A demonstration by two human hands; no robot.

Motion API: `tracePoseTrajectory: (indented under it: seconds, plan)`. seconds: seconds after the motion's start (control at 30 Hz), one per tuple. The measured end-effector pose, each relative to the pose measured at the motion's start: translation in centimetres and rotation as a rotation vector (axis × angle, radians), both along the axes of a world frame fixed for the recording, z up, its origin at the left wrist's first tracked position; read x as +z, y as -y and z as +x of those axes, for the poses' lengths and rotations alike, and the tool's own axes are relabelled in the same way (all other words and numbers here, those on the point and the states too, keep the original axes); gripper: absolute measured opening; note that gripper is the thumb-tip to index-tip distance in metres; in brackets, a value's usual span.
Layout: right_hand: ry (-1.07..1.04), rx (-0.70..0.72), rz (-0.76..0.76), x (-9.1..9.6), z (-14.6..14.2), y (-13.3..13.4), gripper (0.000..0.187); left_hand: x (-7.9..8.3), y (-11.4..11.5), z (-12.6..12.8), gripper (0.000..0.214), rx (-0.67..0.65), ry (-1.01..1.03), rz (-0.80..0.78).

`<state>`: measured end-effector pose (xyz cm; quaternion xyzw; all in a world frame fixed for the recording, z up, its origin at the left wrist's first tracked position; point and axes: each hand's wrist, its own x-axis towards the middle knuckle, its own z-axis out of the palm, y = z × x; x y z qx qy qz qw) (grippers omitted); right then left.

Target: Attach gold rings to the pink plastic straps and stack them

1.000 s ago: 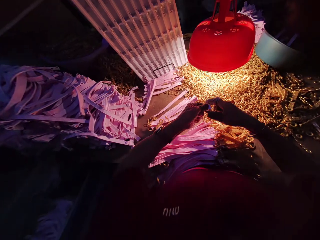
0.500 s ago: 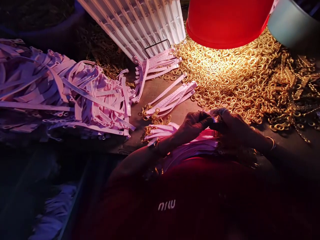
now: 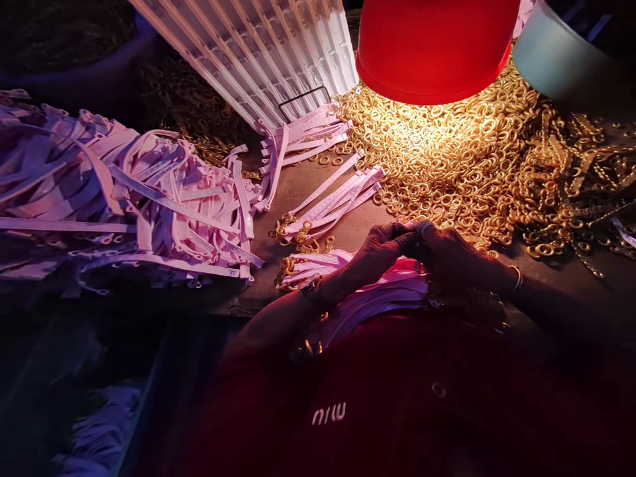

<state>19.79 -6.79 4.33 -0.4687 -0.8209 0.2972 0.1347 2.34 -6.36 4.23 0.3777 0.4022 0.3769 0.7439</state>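
Observation:
My left hand (image 3: 380,248) and my right hand (image 3: 447,250) meet fingertip to fingertip in front of my chest. Both are closed in a pinch, and dark coverings show on some fingers. A pale pink bit showed between the fingertips a moment ago; now the fingers and shadow hide it. Below my wrists lies a bundle of pink straps (image 3: 377,298), with gold rings (image 3: 287,266) at its left end. Farther back, a smaller group of pink straps (image 3: 342,199) carries gold rings and clasps on its near ends.
A large heap of gold rings (image 3: 457,165) spreads beneath a red lamp shade (image 3: 437,53). Pink straps (image 3: 173,192) are piled at left. Behind stand a ribbed white panel (image 3: 278,59) and a pale container (image 3: 551,59). Gold chain pieces (image 3: 566,172) lie at right.
The view has shifted slightly, so most things sit a little farther left. My hands stay pinched together, and the pale bit between the fingertips no longer shows.

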Motion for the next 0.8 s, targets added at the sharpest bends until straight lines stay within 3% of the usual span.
tracePoseTrajectory:
  seconds: [0.17,0.27,0.57,0.8]
  plan:
    - [0.13,-0.048,0.09,0.1,0.1,0.4,0.032,0.4,0.5,-0.2,0.045,0.036,-0.059,0.131]
    - [0.203,-0.103,0.09,0.1,0.0,0.5,0.029,0.4,0.7,-0.2,0.048,0.045,-0.099,0.153]
    - [0.069,0.02,0.035,-0.3,0.8,-0.6,0.017,-0.1,0.2,0.1,0.049,0.0,-0.063,0.063]
    - [-0.004,0.098,0.105,-0.7,1.5,-1.2,0.037,-1.0,-0.4,-0.3,0.049,-0.008,-0.065,0.052]
